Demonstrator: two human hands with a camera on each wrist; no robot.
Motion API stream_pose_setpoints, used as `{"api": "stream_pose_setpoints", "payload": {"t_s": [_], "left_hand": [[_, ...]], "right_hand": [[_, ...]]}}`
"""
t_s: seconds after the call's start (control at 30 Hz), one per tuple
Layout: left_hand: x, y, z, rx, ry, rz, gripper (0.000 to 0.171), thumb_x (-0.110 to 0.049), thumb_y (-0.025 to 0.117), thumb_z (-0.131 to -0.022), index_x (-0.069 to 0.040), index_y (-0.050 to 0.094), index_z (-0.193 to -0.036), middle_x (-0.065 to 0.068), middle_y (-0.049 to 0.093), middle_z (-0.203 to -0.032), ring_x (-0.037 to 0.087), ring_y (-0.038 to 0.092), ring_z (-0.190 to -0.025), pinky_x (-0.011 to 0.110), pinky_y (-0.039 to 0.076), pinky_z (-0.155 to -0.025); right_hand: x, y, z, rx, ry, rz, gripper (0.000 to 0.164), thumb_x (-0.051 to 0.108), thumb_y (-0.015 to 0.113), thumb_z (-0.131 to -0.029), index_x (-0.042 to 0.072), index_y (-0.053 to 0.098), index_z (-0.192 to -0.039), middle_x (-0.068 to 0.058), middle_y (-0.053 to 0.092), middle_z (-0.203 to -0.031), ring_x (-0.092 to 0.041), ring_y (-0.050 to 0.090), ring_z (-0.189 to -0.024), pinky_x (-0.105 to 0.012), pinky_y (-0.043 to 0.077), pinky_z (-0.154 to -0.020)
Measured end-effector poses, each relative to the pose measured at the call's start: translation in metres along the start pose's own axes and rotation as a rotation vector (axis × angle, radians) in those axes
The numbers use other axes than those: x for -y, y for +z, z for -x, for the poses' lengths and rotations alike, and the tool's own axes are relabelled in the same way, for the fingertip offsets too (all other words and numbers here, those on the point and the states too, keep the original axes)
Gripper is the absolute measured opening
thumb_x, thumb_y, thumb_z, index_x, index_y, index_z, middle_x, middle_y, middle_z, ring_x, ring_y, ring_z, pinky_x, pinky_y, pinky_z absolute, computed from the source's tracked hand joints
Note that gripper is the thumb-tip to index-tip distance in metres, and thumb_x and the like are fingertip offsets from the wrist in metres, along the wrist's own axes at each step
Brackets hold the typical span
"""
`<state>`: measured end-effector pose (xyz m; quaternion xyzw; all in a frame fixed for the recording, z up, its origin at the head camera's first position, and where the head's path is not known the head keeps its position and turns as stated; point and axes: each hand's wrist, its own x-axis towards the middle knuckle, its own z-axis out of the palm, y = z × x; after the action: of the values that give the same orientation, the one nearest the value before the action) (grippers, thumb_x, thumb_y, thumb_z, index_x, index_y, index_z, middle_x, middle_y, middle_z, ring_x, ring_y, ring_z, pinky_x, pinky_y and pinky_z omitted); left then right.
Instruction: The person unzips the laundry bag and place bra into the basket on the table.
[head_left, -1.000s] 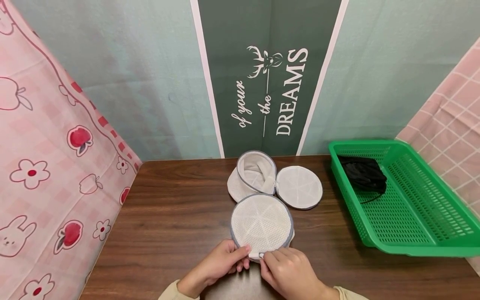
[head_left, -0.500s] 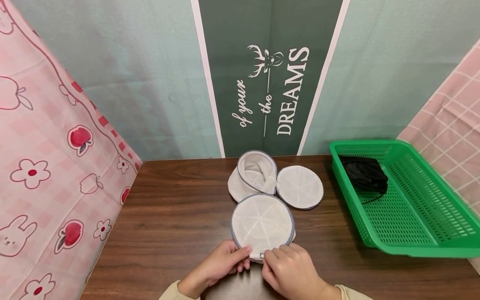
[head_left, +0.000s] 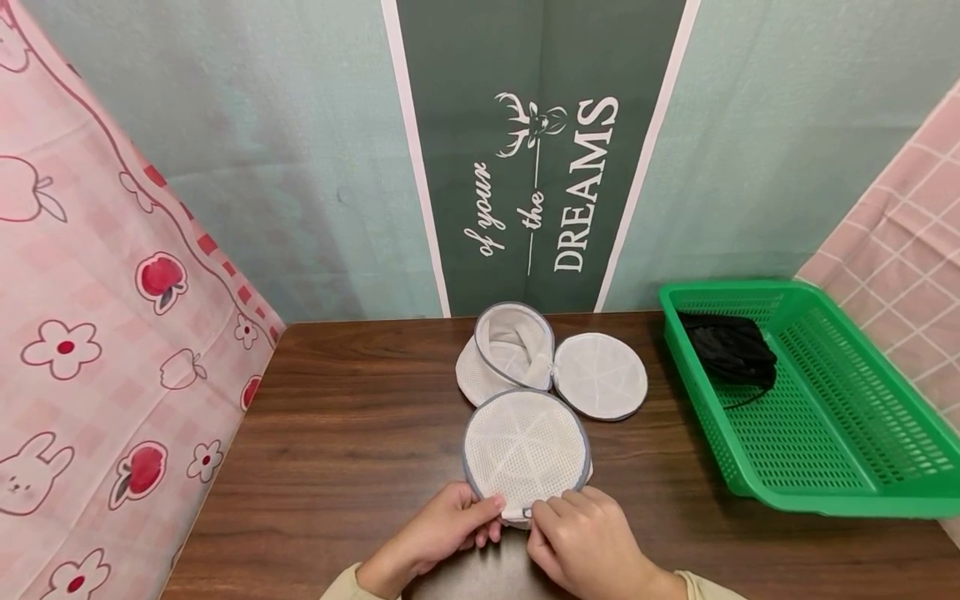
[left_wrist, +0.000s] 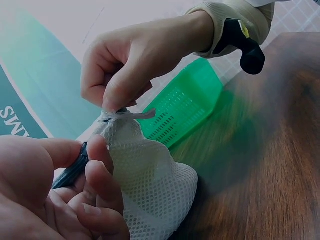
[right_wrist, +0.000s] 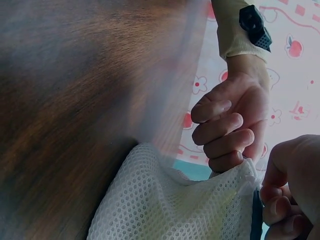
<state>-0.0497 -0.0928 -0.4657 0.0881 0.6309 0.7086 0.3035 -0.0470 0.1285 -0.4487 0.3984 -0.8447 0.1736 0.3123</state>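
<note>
A round white mesh laundry bag (head_left: 525,437) with grey-blue trim stands in front of me on the table. My left hand (head_left: 452,521) pinches its near rim between thumb and fingers. Just right of that, my right hand (head_left: 587,537) pinches the same edge at the zipper. In the left wrist view, a small light tab (left_wrist: 145,114) sticks out by the right fingertips. The mesh side (right_wrist: 150,195) sags in soft folds in the right wrist view. Behind it stands a second mesh bag (head_left: 542,367), its top open and its round lid (head_left: 600,375) lying flat to the right.
On the right, a green plastic basket (head_left: 855,502) holds a bundled black item with a thin cord (head_left: 731,350). The brown wooden table (head_left: 337,417) meets a green cloth backdrop (head_left: 300,208) at the back. A pink printed cloth (head_left: 97,292) hangs along the left side.
</note>
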Motion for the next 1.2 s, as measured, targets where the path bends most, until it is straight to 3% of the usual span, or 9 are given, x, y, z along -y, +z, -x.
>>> {"api": "stream_pose_setpoints", "payload": {"t_s": [0.13, 0.43, 1.2], "left_hand": [[0.0009, -0.0002, 0.0002, 0.013, 0.005, 0.006, 0.051, -0.018, 0.055, -0.105, 0.030, 0.051, -0.087, -0.007, 0.057, -0.062, -0.002, 0.042, -0.050, 0.013, 0.027, -0.043], [0.0015, -0.0004, -0.0011, 0.022, 0.011, 0.021, 0.050, -0.017, 0.054, -0.105, 0.030, 0.051, -0.089, -0.007, 0.058, -0.065, -0.003, 0.045, -0.053, 0.012, 0.028, -0.045], [0.0023, 0.0013, -0.0007, 0.001, -0.004, 0.026, 0.048, -0.016, 0.055, -0.105, 0.031, 0.051, -0.094, -0.007, 0.060, -0.068, -0.003, 0.047, -0.054, 0.011, 0.032, -0.046]], "right_hand": [[-0.0004, 0.0000, 0.0006, -0.007, -0.004, -0.011, 0.024, 0.019, 0.049, -0.081, 0.021, 0.039, -0.060, 0.011, 0.032, -0.053, -0.003, 0.028, -0.045, -0.018, 0.016, -0.046], [-0.0013, -0.0023, -0.0009, -0.006, -0.007, -0.004, 0.026, 0.019, 0.046, -0.085, 0.020, 0.039, -0.060, 0.011, 0.033, -0.052, -0.005, 0.029, -0.044, -0.019, 0.018, -0.046], [-0.0053, -0.0071, 0.0039, -0.003, 0.013, -0.013, 0.021, 0.018, 0.056, -0.070, 0.021, 0.038, -0.060, 0.012, 0.031, -0.053, -0.001, 0.024, -0.048, -0.016, 0.012, -0.049]]}}
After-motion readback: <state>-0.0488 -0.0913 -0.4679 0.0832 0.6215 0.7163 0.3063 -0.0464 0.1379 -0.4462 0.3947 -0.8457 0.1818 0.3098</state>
